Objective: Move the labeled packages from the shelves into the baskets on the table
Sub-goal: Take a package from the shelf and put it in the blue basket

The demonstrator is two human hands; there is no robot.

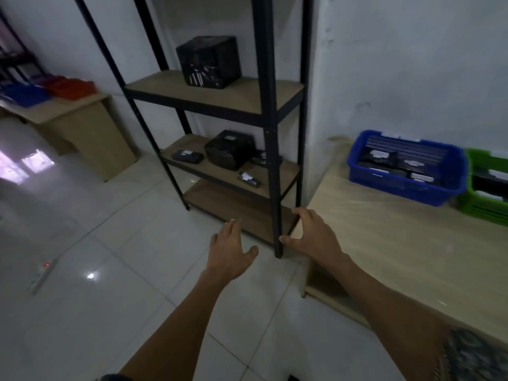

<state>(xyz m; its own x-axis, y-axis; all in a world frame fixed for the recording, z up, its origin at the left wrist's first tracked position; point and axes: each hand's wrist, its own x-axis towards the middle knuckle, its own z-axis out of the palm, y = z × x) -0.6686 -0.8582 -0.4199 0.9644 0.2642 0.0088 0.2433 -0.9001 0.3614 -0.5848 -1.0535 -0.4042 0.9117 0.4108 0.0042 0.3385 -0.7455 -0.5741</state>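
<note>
From the head view, both hands are out in front and hold nothing. The left hand (231,248) is spread flat, palm down, over the floor tiles near the foot of the shelf unit (268,111). The right hand (310,235) is loosely curled with fingers apart, at the near left corner of the tabletop (398,243), just beside the unit's front post.

The packages left to move sit on the shelves. A large black box (210,61) stands alone on the upper shelf. On the middle shelf are a second black box (229,149), a flat pouch (187,156) to its left with a pale label, a small wrapped packet (248,179) near the front edge, and another dark item half hidden behind the post. The bottom shelf looks bare.

On the far right of the tabletop stand a blue basket (406,185), already holding several dark labelled packages, and a green basket (483,210) touching its right side.

The boxes look stiff and wrapped in glossy film, so probably slippery; each is best gripped with two hands on opposite sides. Their weight cannot be judged. The pouch and packet seem light and somewhat soft, and one hand pinching across the middle should do.
</note>
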